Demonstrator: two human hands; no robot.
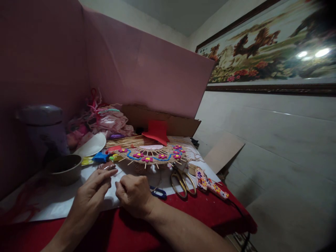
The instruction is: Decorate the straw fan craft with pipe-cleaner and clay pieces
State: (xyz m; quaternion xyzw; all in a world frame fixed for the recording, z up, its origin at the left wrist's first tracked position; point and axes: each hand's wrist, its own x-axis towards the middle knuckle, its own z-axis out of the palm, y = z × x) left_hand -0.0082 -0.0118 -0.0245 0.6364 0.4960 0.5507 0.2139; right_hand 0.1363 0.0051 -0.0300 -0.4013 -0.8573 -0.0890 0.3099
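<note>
Just beyond the curled right hand (136,195) and loosely bent left hand (91,192) – whether either pinches anything, I cannot tell – sits the flower-trimmed twine fan (147,159), probably light, stiff-ribbed and fragile at its stick tips, best held by its woven band.

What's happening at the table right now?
A person's two bare hands are close together over the near part of the table. The right hand is curled closed; the left hand has its fingers partly extended, near a shiny brown item. I can't tell whether either holds something small. Just beyond them lies a curved craft piece with pink flowers, a wavy blue line and sticks jutting out. Scissors and a flower-patterned glue gun rest to the right.
</note>
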